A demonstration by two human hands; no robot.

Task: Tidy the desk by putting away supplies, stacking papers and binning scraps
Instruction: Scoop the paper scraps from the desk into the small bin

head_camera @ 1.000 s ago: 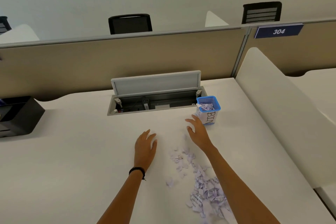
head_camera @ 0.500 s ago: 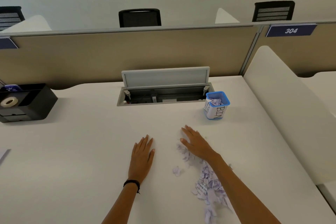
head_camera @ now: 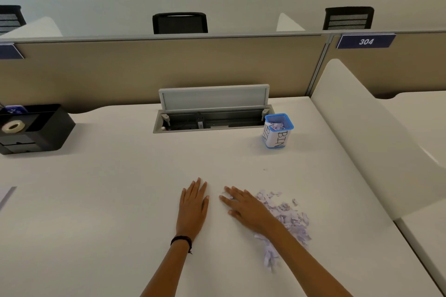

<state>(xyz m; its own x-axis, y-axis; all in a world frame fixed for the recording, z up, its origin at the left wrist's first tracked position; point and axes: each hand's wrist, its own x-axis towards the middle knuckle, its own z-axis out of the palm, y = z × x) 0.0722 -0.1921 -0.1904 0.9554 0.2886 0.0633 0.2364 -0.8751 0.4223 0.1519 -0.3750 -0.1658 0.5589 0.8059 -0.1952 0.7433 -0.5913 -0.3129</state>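
On the white desk (head_camera: 96, 200) both hands lay flat with straight fingers, grasping nothing: the left hand (head_camera: 193, 207) on bare surface, the right hand (head_camera: 246, 207) against the paper scraps (head_camera: 287, 217). Farther back stood the blue bin (head_camera: 277, 131), already holding scraps.

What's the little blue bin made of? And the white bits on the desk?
The bin looks like blue mesh, plastic or painted wire, I cannot tell which: tiny holes show along its rim. A white paper label reading BIN wraps it. The scraps look like thin matt paper: torn, curled edges and dark print.
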